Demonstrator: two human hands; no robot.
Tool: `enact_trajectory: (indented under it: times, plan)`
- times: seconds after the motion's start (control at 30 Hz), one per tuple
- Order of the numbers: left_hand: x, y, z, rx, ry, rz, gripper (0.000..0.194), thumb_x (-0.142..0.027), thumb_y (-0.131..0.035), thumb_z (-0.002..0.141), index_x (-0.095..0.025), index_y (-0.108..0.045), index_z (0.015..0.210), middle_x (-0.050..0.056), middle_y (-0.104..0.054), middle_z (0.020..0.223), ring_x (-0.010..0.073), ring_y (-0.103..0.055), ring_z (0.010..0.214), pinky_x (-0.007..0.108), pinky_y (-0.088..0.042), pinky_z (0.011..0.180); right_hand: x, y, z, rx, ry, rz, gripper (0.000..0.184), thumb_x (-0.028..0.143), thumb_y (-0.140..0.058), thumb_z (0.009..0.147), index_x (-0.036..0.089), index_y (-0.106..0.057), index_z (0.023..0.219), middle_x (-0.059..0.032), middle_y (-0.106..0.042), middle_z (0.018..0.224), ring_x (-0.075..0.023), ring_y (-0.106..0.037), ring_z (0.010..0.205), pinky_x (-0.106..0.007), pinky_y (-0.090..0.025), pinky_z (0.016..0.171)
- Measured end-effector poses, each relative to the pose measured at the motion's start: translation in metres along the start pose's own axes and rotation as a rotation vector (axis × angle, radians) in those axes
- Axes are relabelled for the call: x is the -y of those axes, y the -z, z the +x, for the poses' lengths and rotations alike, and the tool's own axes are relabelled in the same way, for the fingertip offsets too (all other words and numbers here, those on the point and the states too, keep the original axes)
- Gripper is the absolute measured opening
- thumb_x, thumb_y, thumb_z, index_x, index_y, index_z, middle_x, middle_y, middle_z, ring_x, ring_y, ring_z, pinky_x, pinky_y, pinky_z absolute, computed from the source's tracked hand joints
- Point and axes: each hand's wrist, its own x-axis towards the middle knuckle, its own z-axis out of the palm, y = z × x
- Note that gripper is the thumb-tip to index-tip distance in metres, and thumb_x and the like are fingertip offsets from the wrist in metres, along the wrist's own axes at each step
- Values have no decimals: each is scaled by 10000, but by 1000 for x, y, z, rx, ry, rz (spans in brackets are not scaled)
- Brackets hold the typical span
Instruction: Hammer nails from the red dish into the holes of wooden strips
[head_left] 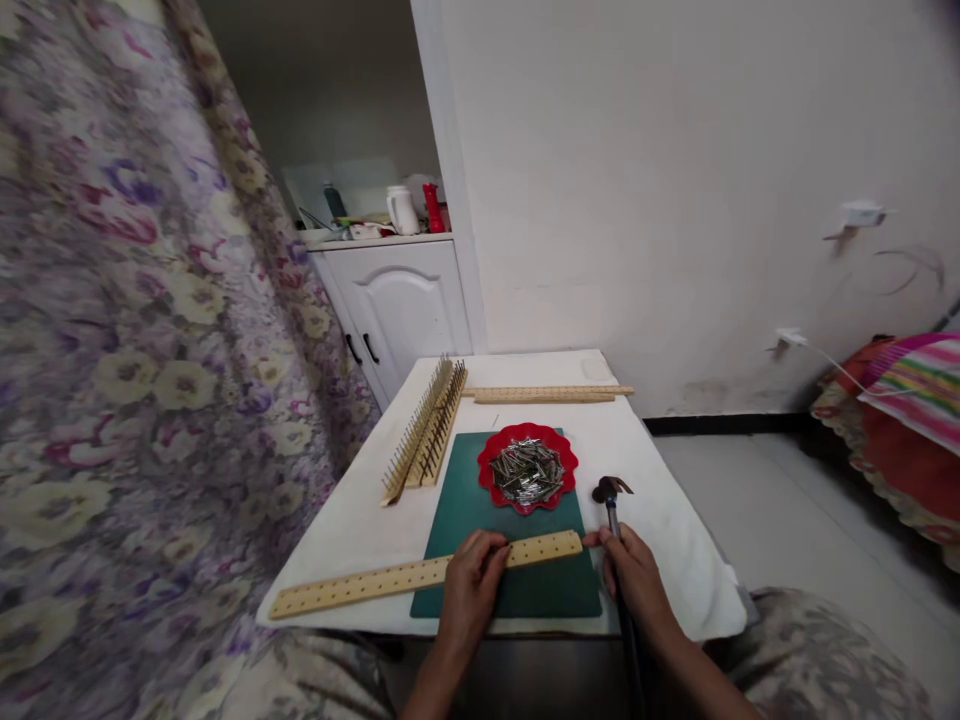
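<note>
**Long wood, light but stiff**

The wooden strip (360, 584) crosses the green mat (450, 500), one end near the table's (690, 590) front edge. Its long sides look easy to grab. The left hand (469, 585) touches it; I can't tell if it pinches anything. The right hand (639, 578) grips the hammer (613, 520). Bare cloth shows right.

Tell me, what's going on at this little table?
Someone sits with a hammer in the right hand and the left hand at a hole-dotted wooden strip, partly over a green mat. What the left fingertips pinch, if anything, is too small to tell. A red dish holds loose nails; spiky strips stand beyond, at left.
</note>
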Motion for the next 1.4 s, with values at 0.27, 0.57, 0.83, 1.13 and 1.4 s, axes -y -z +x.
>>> enact_trajectory:
  times: [0.27,0.57,0.83,1.13,1.4]
  plan:
    - [-28,-44,19,85,120,-217,154,-318,-558,803,-179,-624,789,-5,-637,723,138,-577,663,207,-436,608,0,16,-39,12,-38,87,351,479,-490,883,201,-567,682,103,-409,369,-72,-309,300,-211,-229,361]
    - [-34,-78,36,105,86,-285,135,-274,-567,796,-170,-653,791,-4,-654,729,132,-586,673,213,-442,626,-15,12,-52,91,-84,164,310,520,-493,867,216,-536,912,86,-537,507,-52,-348,267,-184,-217,317]
    - [-30,-79,35,105,64,-206,144,-256,-539,815,-180,-658,787,1,-673,749,141,-598,701,221,-441,651,-23,13,-49,59,-106,184,381,587,-514,821,209,-523,858,90,-515,481,-50,-336,259,-177,-208,303]
    - [-29,-79,35,120,56,-152,120,-229,-553,800,-185,-663,782,1,-689,764,145,-616,712,230,-443,671,-26,15,-48,79,-110,169,360,554,-518,840,199,-528,897,89,-515,488,-50,-345,268,-179,-210,305]
    - [-29,-80,36,125,33,-95,129,-219,-544,799,-195,-671,795,6,-700,780,152,-624,730,241,-454,692,-19,15,-46,90,-98,139,312,502,-481,881,195,-530,894,84,-532,490,-45,-350,268,-175,-207,319]
